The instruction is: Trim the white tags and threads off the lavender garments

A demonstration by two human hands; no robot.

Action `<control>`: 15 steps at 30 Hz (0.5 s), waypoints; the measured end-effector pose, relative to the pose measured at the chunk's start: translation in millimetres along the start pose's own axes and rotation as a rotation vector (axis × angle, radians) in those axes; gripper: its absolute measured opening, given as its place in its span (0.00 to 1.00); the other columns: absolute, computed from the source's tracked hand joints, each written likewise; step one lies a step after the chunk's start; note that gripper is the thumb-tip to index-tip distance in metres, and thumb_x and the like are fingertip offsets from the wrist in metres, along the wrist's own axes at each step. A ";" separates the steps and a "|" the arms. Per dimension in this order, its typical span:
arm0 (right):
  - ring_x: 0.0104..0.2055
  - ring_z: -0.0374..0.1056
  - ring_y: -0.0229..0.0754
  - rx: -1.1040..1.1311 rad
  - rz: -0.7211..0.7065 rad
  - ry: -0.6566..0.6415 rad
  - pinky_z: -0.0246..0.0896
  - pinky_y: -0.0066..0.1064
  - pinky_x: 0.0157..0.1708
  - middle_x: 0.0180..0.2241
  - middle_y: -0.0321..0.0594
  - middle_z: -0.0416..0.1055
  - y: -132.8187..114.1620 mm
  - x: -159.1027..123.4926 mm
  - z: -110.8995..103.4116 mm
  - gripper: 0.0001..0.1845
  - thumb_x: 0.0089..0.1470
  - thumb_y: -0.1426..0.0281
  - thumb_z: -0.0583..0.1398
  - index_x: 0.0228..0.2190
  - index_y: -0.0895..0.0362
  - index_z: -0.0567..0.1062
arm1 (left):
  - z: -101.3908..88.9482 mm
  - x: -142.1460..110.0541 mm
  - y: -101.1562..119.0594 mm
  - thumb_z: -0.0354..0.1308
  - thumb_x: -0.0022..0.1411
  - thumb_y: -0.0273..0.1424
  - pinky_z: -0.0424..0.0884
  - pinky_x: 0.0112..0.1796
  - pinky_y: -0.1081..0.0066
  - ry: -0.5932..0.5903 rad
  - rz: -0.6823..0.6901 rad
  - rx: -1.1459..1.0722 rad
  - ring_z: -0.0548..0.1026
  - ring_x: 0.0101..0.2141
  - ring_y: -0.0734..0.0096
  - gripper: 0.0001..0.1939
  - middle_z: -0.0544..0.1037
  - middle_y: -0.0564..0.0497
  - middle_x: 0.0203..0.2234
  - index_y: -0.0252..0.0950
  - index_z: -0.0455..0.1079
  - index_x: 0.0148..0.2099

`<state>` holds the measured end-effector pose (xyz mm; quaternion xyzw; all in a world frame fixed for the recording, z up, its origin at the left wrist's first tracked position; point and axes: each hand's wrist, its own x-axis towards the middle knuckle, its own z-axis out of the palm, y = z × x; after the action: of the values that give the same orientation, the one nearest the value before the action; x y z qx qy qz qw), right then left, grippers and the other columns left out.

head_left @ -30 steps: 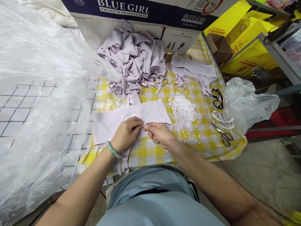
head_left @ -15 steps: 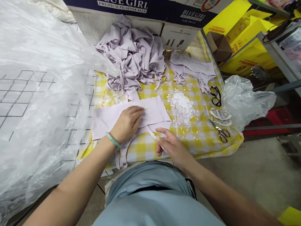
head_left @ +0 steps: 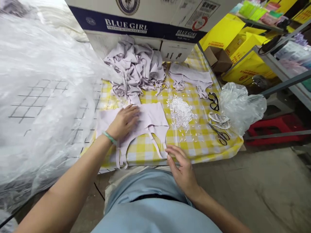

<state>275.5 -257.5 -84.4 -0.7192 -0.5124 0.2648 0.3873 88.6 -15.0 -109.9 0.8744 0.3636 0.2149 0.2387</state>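
A lilac strappy top (head_left: 152,115) lies spread flat at the table's near side, its straps towards me. My left hand (head_left: 125,121), a green bangle on its wrist, rests flat on the fabric with fingers stretched out. At the top's near right corner, my right hand (head_left: 181,165) has its thumb and forefinger at the end of a shoulder strap (head_left: 164,145), which runs straight to the fingertips. Another loose strap (head_left: 155,144) lies just left of it. Beyond the top is a heap of matching lilac garments (head_left: 136,68); one more folded garment (head_left: 190,76) lies to its right.
A pile of small white pieces (head_left: 181,111) sits right of the top. Further right are scissors (head_left: 221,137), black glasses (head_left: 213,102), white loops (head_left: 220,120) and a clear plastic bag (head_left: 240,105). A beer carton (head_left: 145,26) stands behind; plastic sheeting (head_left: 43,129) covers the left.
My right hand has moved towards me, and the corner strap now lies drawn out straight. The top's near edge has been unfolded. My left hand stays flat on the fabric. The view has shifted.
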 end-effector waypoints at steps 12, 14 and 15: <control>0.31 0.66 0.42 -0.637 0.048 -0.051 0.50 0.32 0.32 0.25 0.36 0.72 10.8 172.2 5.7 0.13 0.53 0.60 0.60 0.23 0.54 0.72 | -53.8 -68.5 -24.5 0.49 0.61 0.38 0.73 0.41 0.62 0.464 -0.590 0.118 0.77 0.40 0.59 0.19 0.77 0.42 0.42 0.33 0.70 0.49; 0.29 0.65 0.39 -0.611 0.074 -0.082 0.48 0.30 0.30 0.25 0.34 0.73 9.9 173.5 5.0 0.10 0.54 0.64 0.60 0.23 0.54 0.71 | -51.3 -67.1 -24.9 0.48 0.61 0.39 0.71 0.46 0.59 0.435 -0.590 0.141 0.75 0.44 0.55 0.22 0.77 0.39 0.44 0.32 0.70 0.51; 0.28 0.65 0.39 -0.611 0.077 -0.077 0.48 0.30 0.30 0.25 0.34 0.73 10.0 172.7 2.9 0.10 0.53 0.66 0.59 0.23 0.55 0.71 | -50.6 -65.5 -25.9 0.48 0.60 0.39 0.69 0.49 0.58 0.419 -0.589 0.150 0.74 0.46 0.54 0.23 0.76 0.38 0.44 0.31 0.69 0.51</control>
<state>336.3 -95.7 -91.5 -0.8108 -0.5548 0.1400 0.1231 4.8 -34.1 -97.9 0.6844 0.6554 0.2842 0.1458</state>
